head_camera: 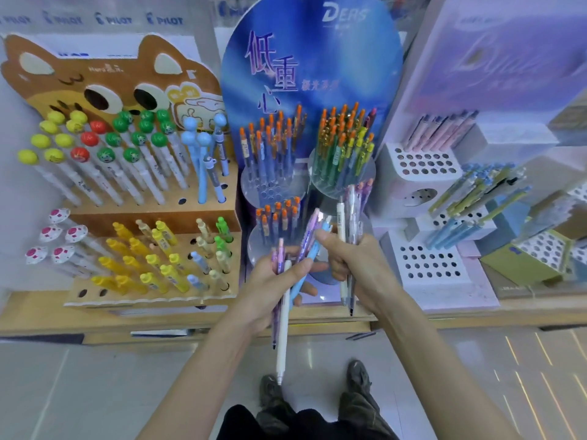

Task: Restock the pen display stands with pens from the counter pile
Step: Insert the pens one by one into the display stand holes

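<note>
We see two bare hands raised close together over the front edge of a wooden surface (pixel 95 315), near its middle. The left hand (pixel 273 287) grips a loose fan of pens: a long white pen (pixel 282 338) pointing down toward the floor (pixel 95 392), a light blue pen (pixel 300 281) and purple pens (pixel 306 236). The right hand (pixel 359 268) is clamped on its own upright bunch, a second white pen (pixel 341 223) among clear lilac pens (pixel 352 201). Its thumb seems to touch the tops of the left bunch, though blur makes this unsure.

Behind them, three display stands line the surface. A brown cat-faced cardboard stand (pixel 152 217) toward the left end is full of novelty pens (pixel 104 154). A blue round-backed stand (pixel 311 58) in the middle holds orange-capped pens (pixel 273 144). A white and lilac stand (pixel 425 265) toward the right end shows many open holes.
</note>
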{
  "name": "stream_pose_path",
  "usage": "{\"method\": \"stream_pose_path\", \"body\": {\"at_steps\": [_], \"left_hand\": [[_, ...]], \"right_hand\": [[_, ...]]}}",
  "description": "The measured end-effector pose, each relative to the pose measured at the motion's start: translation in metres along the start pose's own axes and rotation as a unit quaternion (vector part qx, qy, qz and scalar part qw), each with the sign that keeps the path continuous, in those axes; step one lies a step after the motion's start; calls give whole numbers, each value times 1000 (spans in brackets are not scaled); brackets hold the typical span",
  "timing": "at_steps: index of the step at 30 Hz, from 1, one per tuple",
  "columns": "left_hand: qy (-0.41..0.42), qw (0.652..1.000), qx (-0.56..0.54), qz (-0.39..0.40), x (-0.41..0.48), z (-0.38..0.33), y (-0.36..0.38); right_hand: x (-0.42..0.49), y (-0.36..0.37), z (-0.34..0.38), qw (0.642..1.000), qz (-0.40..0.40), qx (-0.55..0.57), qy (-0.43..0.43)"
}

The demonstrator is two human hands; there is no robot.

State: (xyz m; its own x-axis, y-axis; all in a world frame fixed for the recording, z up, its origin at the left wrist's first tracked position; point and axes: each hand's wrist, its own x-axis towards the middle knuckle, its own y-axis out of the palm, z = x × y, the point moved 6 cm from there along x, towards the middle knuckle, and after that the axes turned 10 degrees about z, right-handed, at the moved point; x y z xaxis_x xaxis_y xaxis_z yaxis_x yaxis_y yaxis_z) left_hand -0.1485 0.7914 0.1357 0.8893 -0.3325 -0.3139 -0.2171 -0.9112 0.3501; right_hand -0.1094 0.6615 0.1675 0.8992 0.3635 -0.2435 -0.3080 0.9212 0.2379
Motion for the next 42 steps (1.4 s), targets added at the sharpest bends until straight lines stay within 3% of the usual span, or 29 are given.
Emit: {"method": "stream_pose_path", "body": {"at_steps": [5,19,24,28,32,35,42], "left_hand": [[-13,999,19,36,13,-1,30],[-48,996,72,17,28,0,46],[-40,999,32,-8,21,7,31],[-61,996,59,-37,16,12,13],[-67,992,76,-72,10,12,-12],[-66,993,71,-70,8,9,-20],[-59,995,67,-47,8,2,-29]], "right_hand": [[1,-34,14,1000,4,-7,23],[16,-90,40,997,3,74,-24],[20,-92,56,998,-9,-3,-58],[16,-92,60,991,-76,-2,-113],[13,-86,59,978,-92,-129,-132],[16,-80,51,968,-99,-199,-118],[15,-72,46,956,-103,-231,-147]]}}
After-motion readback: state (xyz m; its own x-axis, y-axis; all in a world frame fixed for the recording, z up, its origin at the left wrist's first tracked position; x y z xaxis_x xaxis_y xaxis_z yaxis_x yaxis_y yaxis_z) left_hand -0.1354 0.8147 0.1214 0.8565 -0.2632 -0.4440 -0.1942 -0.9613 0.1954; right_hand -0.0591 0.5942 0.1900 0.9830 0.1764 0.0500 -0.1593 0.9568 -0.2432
